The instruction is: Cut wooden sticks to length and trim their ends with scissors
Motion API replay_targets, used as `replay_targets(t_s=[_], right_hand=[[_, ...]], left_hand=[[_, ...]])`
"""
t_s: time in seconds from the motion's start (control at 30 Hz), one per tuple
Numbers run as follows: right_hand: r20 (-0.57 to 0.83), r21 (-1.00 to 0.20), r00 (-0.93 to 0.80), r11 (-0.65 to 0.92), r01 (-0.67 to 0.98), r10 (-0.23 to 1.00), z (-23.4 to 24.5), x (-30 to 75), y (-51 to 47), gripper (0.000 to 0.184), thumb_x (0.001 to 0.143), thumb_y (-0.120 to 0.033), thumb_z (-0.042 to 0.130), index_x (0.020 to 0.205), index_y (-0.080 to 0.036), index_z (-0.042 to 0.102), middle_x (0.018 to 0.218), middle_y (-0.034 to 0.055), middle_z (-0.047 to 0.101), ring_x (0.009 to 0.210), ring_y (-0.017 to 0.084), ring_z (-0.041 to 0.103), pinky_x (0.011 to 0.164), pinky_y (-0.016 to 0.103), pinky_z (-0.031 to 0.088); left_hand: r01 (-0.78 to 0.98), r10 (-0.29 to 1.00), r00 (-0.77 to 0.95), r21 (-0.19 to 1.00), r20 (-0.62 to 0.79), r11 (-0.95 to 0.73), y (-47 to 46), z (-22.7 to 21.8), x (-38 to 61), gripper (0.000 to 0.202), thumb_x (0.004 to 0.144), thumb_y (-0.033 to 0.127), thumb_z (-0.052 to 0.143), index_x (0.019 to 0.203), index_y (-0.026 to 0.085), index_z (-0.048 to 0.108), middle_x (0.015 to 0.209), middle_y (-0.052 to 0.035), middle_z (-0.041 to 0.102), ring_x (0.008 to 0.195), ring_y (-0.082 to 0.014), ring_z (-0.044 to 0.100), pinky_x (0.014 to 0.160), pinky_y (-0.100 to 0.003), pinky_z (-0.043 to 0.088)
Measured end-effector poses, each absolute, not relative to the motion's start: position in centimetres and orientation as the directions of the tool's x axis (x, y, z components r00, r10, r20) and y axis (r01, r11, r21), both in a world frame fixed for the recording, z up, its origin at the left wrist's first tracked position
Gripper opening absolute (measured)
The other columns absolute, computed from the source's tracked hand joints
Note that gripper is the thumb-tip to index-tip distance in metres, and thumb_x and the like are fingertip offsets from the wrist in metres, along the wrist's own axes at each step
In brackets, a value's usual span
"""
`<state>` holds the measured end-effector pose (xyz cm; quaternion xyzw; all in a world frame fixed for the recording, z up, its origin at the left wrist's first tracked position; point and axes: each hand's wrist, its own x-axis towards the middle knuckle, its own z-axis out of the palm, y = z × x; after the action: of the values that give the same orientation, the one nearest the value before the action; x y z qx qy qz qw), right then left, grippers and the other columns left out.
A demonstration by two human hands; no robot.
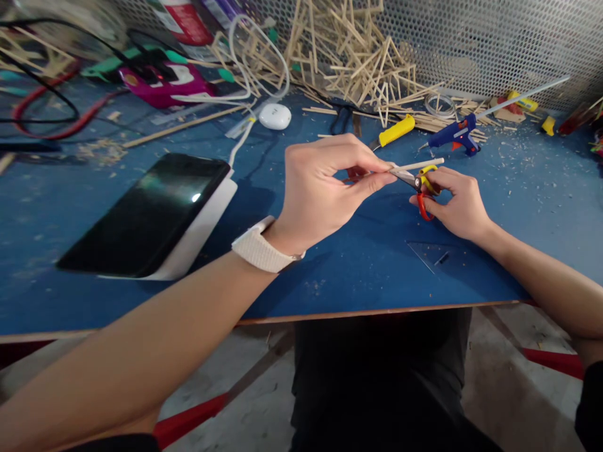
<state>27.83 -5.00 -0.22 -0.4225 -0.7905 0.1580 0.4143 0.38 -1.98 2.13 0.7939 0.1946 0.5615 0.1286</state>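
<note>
My left hand (325,188) pinches a thin wooden stick (419,165) between thumb and forefinger above the blue table (358,270). A white band sits on that wrist. My right hand (459,201) grips small scissors (421,183) with yellow and red handles. The blades point left and meet the stick near my left fingertips. Both hands hover over the middle of the table.
A phone (146,213) lies on a white stand at the left. Behind are a yellow-handled knife (396,130), a blue glue gun (455,135), a heap of wooden sticks (358,56), a white puck (275,116), cables and a mesh wall. A clear set square (433,254) lies near the front edge.
</note>
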Motion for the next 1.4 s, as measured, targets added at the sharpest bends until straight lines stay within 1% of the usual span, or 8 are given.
replay_targets(t_s=[0.27, 0.5, 0.73, 0.83, 1.07, 1.23, 1.3, 1.4], right_hand=[[0.497, -0.601, -0.290, 0.566, 0.564, 0.818, -0.1, 27.8, -5.1, 0.035, 0.101, -0.036, 0.089, 0.080, -0.023, 0.064, 0.081, -0.0005, 0.058, 0.076, 0.016, 0.047, 0.073, 0.033, 0.046], [0.526, -0.611, -0.297, 0.597, 0.520, 0.797, -0.2, 27.7, -4.9, 0.034, 0.100, -0.029, 0.089, 0.079, -0.022, 0.062, 0.081, -0.0012, 0.059, 0.075, 0.014, 0.047, 0.071, 0.032, 0.044], [0.484, -0.623, -0.279, 0.550, 0.556, 0.830, -0.1, 27.7, -5.0, 0.040, 0.102, -0.044, 0.089, 0.079, -0.023, 0.063, 0.081, 0.0004, 0.059, 0.076, 0.017, 0.047, 0.073, 0.034, 0.047], [0.482, -0.622, -0.275, 0.546, 0.562, 0.832, -0.1, 27.8, -5.0, 0.040, 0.101, -0.045, 0.089, 0.080, -0.023, 0.063, 0.081, 0.0004, 0.060, 0.076, 0.017, 0.048, 0.073, 0.035, 0.048], [0.505, -0.630, -0.296, 0.581, 0.515, 0.811, -0.1, 27.8, -4.9, 0.036, 0.099, -0.032, 0.090, 0.079, -0.023, 0.061, 0.080, -0.0008, 0.060, 0.075, 0.015, 0.050, 0.071, 0.033, 0.045], [0.492, -0.632, -0.291, 0.567, 0.529, 0.820, -0.1, 27.9, -4.9, 0.038, 0.100, -0.039, 0.090, 0.080, -0.023, 0.062, 0.081, -0.0004, 0.060, 0.075, 0.015, 0.048, 0.071, 0.034, 0.046], [0.478, -0.632, -0.289, 0.553, 0.543, 0.829, -0.1, 27.9, -4.9, 0.040, 0.101, -0.043, 0.090, 0.080, -0.023, 0.062, 0.081, 0.0000, 0.060, 0.075, 0.016, 0.048, 0.072, 0.034, 0.046], [0.485, -0.627, -0.287, 0.557, 0.544, 0.826, -0.1, 27.9, -4.9, 0.041, 0.101, -0.043, 0.090, 0.079, -0.024, 0.062, 0.080, -0.0001, 0.059, 0.075, 0.016, 0.047, 0.072, 0.035, 0.046]], left_hand=[[0.157, 0.453, 0.289, 0.425, 0.843, -0.891, -2.2, 2.5, 0.4, 0.029, 0.105, 0.027, 0.090, 0.107, 0.056, 0.087, 0.093, 0.0070, 0.086, 0.077, -0.0259, 0.076, 0.061, -0.047, 0.068], [0.150, 0.472, 0.278, 0.448, 0.837, -0.881, -2.0, 2.2, 0.6, 0.028, 0.106, 0.029, 0.087, 0.107, 0.057, 0.087, 0.094, 0.0064, 0.085, 0.077, -0.0259, 0.075, 0.062, -0.047, 0.068], [0.143, 0.537, 0.315, 0.520, 0.783, -0.842, -2.2, 2.6, 0.5, 0.020, 0.106, 0.035, 0.083, 0.105, 0.054, 0.088, 0.093, 0.0066, 0.085, 0.072, -0.0255, 0.071, 0.063, -0.052, 0.063], [0.115, 0.548, 0.325, 0.543, 0.771, -0.832, -2.2, 2.7, 0.5, 0.020, 0.105, 0.036, 0.084, 0.107, 0.056, 0.088, 0.088, 0.0060, 0.083, 0.068, -0.0255, 0.069, 0.059, -0.052, 0.061], [0.078, 0.537, 0.370, 0.551, 0.758, -0.831, -1.3, 2.2, 0.4, 0.017, 0.110, 0.037, 0.082, 0.112, 0.053, 0.087, 0.088, 0.0078, 0.082, 0.060, -0.0186, 0.068, 0.050, -0.043, 0.061], [0.045, 0.465, 0.401, 0.490, 0.789, -0.871, -1.0, 1.9, 0.3, 0.024, 0.114, 0.030, 0.081, 0.118, 0.053, 0.086, 0.090, 0.0085, 0.082, 0.062, -0.0167, 0.068, 0.050, -0.036, 0.062], [0.045, 0.453, 0.385, 0.474, 0.804, -0.879, -1.3, 1.9, 0.5, 0.021, 0.115, 0.029, 0.081, 0.118, 0.048, 0.087, 0.089, 0.0065, 0.082, 0.063, -0.0173, 0.069, 0.051, -0.036, 0.061], [0.068, 0.462, 0.348, 0.470, 0.816, -0.880, -1.8, 1.9, 0.7, 0.015, 0.116, 0.025, 0.082, 0.108, 0.035, 0.090, 0.085, 0.0022, 0.080, 0.063, -0.0180, 0.071, 0.054, -0.036, 0.059]])
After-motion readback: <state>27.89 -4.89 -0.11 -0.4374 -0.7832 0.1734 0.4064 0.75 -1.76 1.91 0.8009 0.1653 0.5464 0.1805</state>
